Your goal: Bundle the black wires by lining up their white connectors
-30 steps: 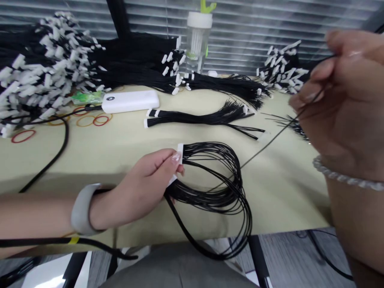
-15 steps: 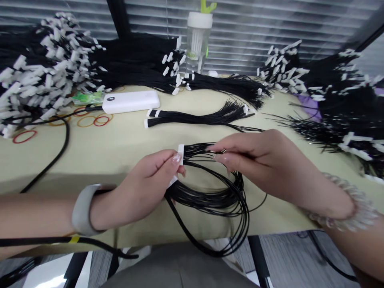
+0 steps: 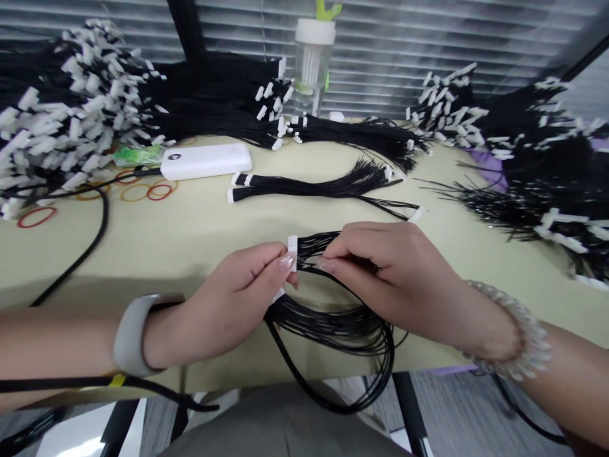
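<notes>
Pinched between the thumb and fingers of my left hand [image 3: 252,279] is a white connector [image 3: 292,244] with many thin black wires running out of its right side. A second white connector [image 3: 278,294] shows just below those fingers. From the connectors the black wires [image 3: 328,324] curve round in a loop that hangs over the table's front edge. My right hand [image 3: 380,266] is closed in a pinch on a thin black wire close to the connector. Its curled fingers hide part of the wires, and the wire's tip is hard to make out.
Behind the hands lie loose wire bundles [image 3: 309,186] with white ends. A white power bank [image 3: 207,161], rubber bands [image 3: 159,192] and a clear bottle [image 3: 314,63] stand or lie farther back. Large heaps of connector-tipped wires [image 3: 90,108] fill the left; more wires [image 3: 528,197] lie at right.
My right hand has moved left and slightly down, bringing its fingertips nearer the connector. My left hand has shifted slightly right with the connector.
</notes>
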`<state>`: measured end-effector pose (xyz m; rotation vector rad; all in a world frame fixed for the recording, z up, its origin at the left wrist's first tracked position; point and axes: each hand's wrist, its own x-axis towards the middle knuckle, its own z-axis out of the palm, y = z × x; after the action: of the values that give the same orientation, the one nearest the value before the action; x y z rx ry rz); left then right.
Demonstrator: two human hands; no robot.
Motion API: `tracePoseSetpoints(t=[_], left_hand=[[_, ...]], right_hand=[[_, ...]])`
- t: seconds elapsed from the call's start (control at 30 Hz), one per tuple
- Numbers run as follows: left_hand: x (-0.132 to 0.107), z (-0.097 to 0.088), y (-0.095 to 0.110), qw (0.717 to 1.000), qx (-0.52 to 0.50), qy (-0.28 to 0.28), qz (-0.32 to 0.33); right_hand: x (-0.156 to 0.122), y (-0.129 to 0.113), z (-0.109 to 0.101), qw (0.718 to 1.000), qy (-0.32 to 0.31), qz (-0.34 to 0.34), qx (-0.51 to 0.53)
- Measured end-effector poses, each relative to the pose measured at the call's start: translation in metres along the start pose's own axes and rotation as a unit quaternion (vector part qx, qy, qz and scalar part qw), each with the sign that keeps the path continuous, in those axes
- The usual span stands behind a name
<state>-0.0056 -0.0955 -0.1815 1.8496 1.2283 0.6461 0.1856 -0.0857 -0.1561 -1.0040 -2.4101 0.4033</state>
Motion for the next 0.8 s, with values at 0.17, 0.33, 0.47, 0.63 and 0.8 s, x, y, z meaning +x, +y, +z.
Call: tracePoseSetpoints(t=[0.17, 0.33, 0.47, 0.63, 0.8], left_hand=[[-0.0007, -0.0002, 0.0012, 1.0, 0.007, -0.006, 0.002], [-0.0003, 0.0001, 0.0017, 1.0, 0.002, -0.014, 0.001], [-0.0002, -0.0003, 0.0021, 1.0, -0.002, -0.013, 0.005], [-0.0012, -0.0008, 0.0029, 1.0, -0.001, -0.015, 0.01], [-0.0013, -0.0015, 0.0046, 1.0, 0.001, -0.02, 0.013]], right_hand=[[0.0006, 0.0005, 0.0047, 1.0, 0.021, -0.004, -0.005], [0.0005, 0.0, 0.0065, 0.999, 0.005, -0.016, -0.047], [-0.0007, -0.0006, 0.0061, 0.997, -0.016, -0.016, -0.08], [-0.0002, -0.0012, 0.0061, 0.995, -0.026, -0.022, -0.09], [-0.0003, -0.0012, 0.005, 0.993, -0.041, -0.026, -0.107]])
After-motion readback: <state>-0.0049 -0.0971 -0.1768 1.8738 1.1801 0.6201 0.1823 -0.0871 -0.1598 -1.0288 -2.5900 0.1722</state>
